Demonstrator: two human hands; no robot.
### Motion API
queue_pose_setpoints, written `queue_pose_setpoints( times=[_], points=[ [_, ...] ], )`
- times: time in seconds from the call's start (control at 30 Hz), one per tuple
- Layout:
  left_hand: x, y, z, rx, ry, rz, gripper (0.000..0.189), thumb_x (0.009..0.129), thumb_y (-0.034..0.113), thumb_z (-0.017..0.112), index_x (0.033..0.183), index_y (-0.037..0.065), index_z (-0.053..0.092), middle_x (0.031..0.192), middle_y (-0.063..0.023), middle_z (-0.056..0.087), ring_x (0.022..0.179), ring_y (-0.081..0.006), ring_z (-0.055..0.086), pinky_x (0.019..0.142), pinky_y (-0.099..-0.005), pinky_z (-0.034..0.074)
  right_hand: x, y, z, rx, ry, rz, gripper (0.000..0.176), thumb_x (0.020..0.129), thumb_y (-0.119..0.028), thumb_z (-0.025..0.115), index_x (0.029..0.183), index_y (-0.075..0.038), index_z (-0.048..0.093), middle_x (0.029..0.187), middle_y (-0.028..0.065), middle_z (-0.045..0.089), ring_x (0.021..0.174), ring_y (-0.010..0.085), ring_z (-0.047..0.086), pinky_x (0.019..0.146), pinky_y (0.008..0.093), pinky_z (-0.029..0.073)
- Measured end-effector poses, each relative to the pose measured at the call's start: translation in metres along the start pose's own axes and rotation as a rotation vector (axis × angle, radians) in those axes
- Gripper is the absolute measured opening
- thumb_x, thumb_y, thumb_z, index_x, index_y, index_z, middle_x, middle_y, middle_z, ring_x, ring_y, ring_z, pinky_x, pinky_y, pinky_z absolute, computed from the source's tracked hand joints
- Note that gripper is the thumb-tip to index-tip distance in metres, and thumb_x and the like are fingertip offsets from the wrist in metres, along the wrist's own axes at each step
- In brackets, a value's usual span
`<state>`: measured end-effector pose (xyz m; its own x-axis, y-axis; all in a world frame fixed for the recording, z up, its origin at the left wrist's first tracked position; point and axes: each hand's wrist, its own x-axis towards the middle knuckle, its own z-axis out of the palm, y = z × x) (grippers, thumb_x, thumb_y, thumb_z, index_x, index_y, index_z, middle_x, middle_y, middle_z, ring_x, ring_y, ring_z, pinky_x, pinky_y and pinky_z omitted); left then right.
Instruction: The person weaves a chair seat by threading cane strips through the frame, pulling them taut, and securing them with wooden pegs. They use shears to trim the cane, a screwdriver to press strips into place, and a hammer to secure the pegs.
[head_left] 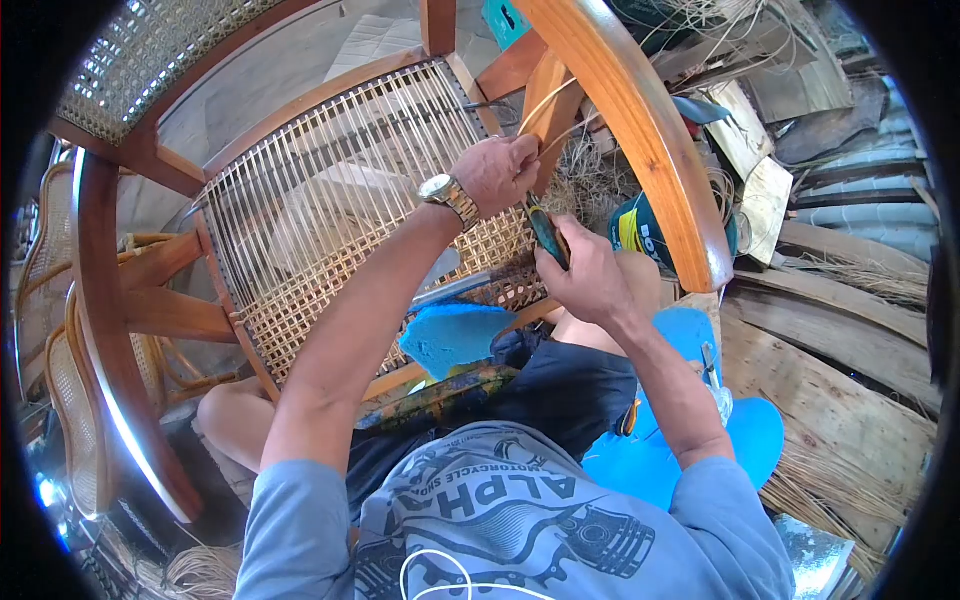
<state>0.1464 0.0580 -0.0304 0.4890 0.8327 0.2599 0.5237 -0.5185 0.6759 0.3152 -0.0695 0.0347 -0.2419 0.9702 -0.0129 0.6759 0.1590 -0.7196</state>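
The wooden armchair's seat frame [225,265] carries cane strands, spaced in rows at the far part and woven into an open lattice [300,320] at the near part. My left hand [495,175], with a watch at the wrist, is closed over the seat's right edge. Pale cane strands [552,97] rise from beside its fingers, seemingly pinched there. Just below, my right hand [588,268] grips green-and-yellow handled pliers [545,232]. Their jaws point up toward my left fingertips, and the tips are hidden there.
The chair's curved armrest [640,130] arches close to my right hand. A blue piece of foam [455,338] lies at the seat's near edge. A dark green bucket [634,224] stands beyond the armrest, near tangled cane scraps. Wooden boards [820,410] cover the right side; other cane chairs [90,400] stand left.
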Motion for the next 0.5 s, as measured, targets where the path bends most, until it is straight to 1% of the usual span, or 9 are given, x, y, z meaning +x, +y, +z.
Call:
queue_pose_setpoints(
  times=[0.07, 0.13, 0.2, 0.23, 0.27, 0.33, 0.37, 0.4, 0.5],
  points=[
    [0.001, -0.001, -0.001, -0.072, 0.008, -0.042, 0.014, 0.089, 0.02, 0.07, 0.096, 0.009, 0.066, 0.087, -0.011, 0.071, 0.074, -0.0279, 0.067, 0.068, -0.0383, 0.053, -0.004, 0.0, -0.006, -0.059, -0.081, 0.019, 0.046, 0.087, -0.012, 0.064, 0.129, 0.005, 0.054, 0.107, 0.0266, 0.066, 0.1, 0.0422, 0.066, 0.087, 0.0431, 0.052],
    [0.002, -0.003, -0.007, -0.143, 0.011, -0.084, 0.015, 0.089, 0.017, 0.07, 0.1, 0.008, 0.067, 0.088, -0.0109, 0.072, 0.075, -0.0261, 0.068, 0.068, -0.0374, 0.053, -0.022, -0.003, -0.014, -0.053, -0.074, -0.051, 0.05, 0.086, -0.012, 0.065, 0.132, 0.002, 0.052, 0.11, 0.0261, 0.064, 0.1, 0.0436, 0.064, 0.087, 0.0454, 0.051],
    [0.001, -0.008, -0.019, -0.315, 0.189, -0.23, 0.024, 0.09, 0.015, 0.071, 0.113, 0.007, 0.068, 0.093, -0.01, 0.073, 0.08, -0.0199, 0.069, 0.073, -0.0341, 0.053, -0.052, -0.01, -0.028, -0.046, -0.071, -0.121, 0.054, 0.085, -0.012, 0.067, 0.134, 0.0, 0.05, 0.113, 0.0257, 0.062, 0.101, 0.0449, 0.062, 0.087, 0.0478, 0.051],
    [-0.001, -0.007, -0.031, -0.808, 0.217, -0.356, 0.019, 0.091, 0.007, 0.07, 0.109, 0.004, 0.066, 0.102, -0.0125, 0.075, 0.094, -0.0156, 0.07, 0.081, -0.0302, 0.055, -0.073, -0.018, -0.04, -0.055, -0.084, -0.126, 0.059, 0.084, -0.011, 0.068, 0.139, -0.002, 0.047, 0.119, 0.0252, 0.059, 0.107, 0.0442, 0.06, 0.091, 0.0475, 0.049],
    [-0.009, -0.009, -0.046, -0.816, 0.24, -0.35, 0.02, 0.093, 0.009, 0.069, 0.112, 0.005, 0.067, 0.103, -0.0103, 0.075, 0.094, -0.0152, 0.07, 0.082, -0.0295, 0.053, -0.095, -0.021, -0.051, -0.062, -0.098, -0.132, 0.065, 0.083, -0.009, 0.069, 0.143, -0.003, 0.044, 0.124, 0.0247, 0.057, 0.112, 0.0435, 0.058, 0.095, 0.0472, 0.048],
    [-0.03, 0.001, -0.087, -0.809, 0.298, -0.404, 0.024, 0.095, 0.015, 0.067, 0.117, 0.005, 0.068, 0.102, -0.007, 0.074, 0.095, -0.0135, 0.068, 0.082, -0.0276, 0.051, -0.145, -0.006, -0.065, -0.192, 0.044, -0.037, 0.071, 0.082, -0.011, 0.072, 0.145, -0.002, 0.041, 0.127, 0.0244, 0.055, 0.118, 0.0425, 0.054, 0.101, 0.0483, 0.043],
    [-0.046, 0.014, -0.11, -0.797, 0.328, -0.467, 0.028, 0.096, 0.018, 0.067, 0.12, 0.005, 0.067, 0.101, -0.0059, 0.074, 0.094, -0.0123, 0.067, 0.081, -0.0266, 0.05, -0.171, 0.006, -0.07, -0.289, 0.104, 0.101, 0.073, 0.081, -0.012, 0.074, 0.146, -0.001, 0.04, 0.128, 0.0241, 0.053, 0.12, 0.0427, 0.052, 0.103, 0.049, 0.042],
    [-0.065, 0.013, -0.126, -0.781, 0.336, -0.429, 0.027, 0.097, 0.021, 0.066, 0.119, 0.005, 0.068, 0.1, -0.0039, 0.072, 0.093, -0.0112, 0.065, 0.08, -0.0248, 0.048, -0.2, 0.022, -0.073, -0.382, 0.163, 0.248, 0.076, 0.08, -0.013, 0.075, 0.146, -0.001, 0.039, 0.13, 0.0239, 0.052, 0.121, 0.0429, 0.05, 0.104, 0.0497, 0.04],
    [-0.131, 0.038, -0.169, -1.028, 0.547, -0.318, 0.03, 0.1, 0.015, 0.062, 0.125, -0.001, 0.062, 0.101, -0.0043, 0.067, 0.091, -0.0143, 0.062, 0.082, -0.03, 0.05, -0.297, 0.096, -0.055, -0.5, 0.275, 0.371, 0.082, 0.079, -0.018, 0.076, 0.148, 0.0, 0.035, 0.13, 0.0252, 0.05, 0.121, 0.0428, 0.05, 0.106, 0.0502, 0.038]
  ],
)
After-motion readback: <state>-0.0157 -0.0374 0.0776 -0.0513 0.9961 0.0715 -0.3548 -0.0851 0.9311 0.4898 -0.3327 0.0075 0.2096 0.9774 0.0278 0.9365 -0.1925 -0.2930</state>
